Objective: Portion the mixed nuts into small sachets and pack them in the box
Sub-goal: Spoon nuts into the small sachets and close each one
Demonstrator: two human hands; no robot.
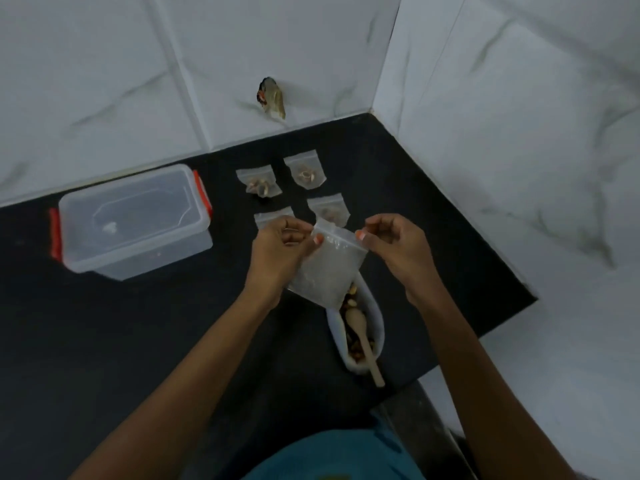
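Both hands — left hand (pixel 277 244), right hand (pixel 391 244) — pinch a sachet (pixel 329 268).

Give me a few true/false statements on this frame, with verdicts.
1. The left hand and right hand both pinch the bag at its top edge. True.
2. The spoon is in the right hand. False: it lies in the bowl with the nuts.
3. Four sachets lie on the counter beyond the hands. True.
4. The box stands right of the bowl. False: it stands to the left.
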